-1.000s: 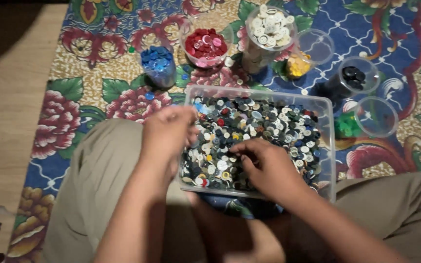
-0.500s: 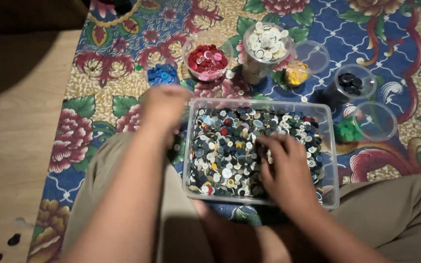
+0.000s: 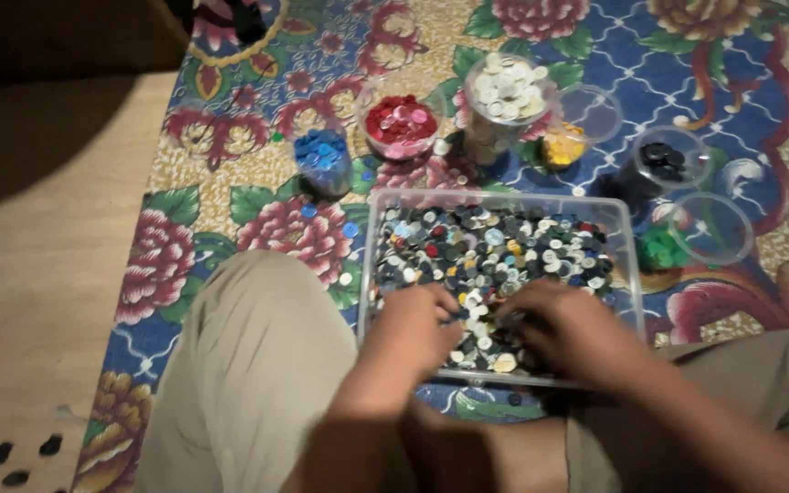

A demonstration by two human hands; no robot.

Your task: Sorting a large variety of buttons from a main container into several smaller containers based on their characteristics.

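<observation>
Both hands are down in the pile: the left hand (image 3: 417,329) is curled into the mixed buttons (image 3: 495,260) with its fingertips buried, and the right hand (image 3: 577,333) lies over them beside it, fingers bent. Whether either grip has closed on a button, I cannot tell; the fingertips are hidden among the pieces.

One clear rectangular tub (image 3: 627,265) holds that heap, far too many to count, mostly dark, white and grey with a few red and yellow. It sits on the patterned floral mat (image 3: 175,265) between the person's two knees in beige trousers (image 3: 248,365).

Beyond the tub, count the small containers: one cup of blue buttons (image 3: 321,157), one bowl of red and pink buttons (image 3: 401,123), one tall jar of white buttons (image 3: 506,91), one heap of yellow buttons (image 3: 563,146), one cup of black buttons (image 3: 664,160), and two clear lids or empty cups (image 3: 712,228). A small green cluster (image 3: 657,248) lies just beside the tub's far right corner. A few loose buttons are scattered on the mat near the blue cup.

Three dark spots (image 3: 15,455) sit on the wooden floor (image 3: 29,274) at lower left, too blurred to identify.
</observation>
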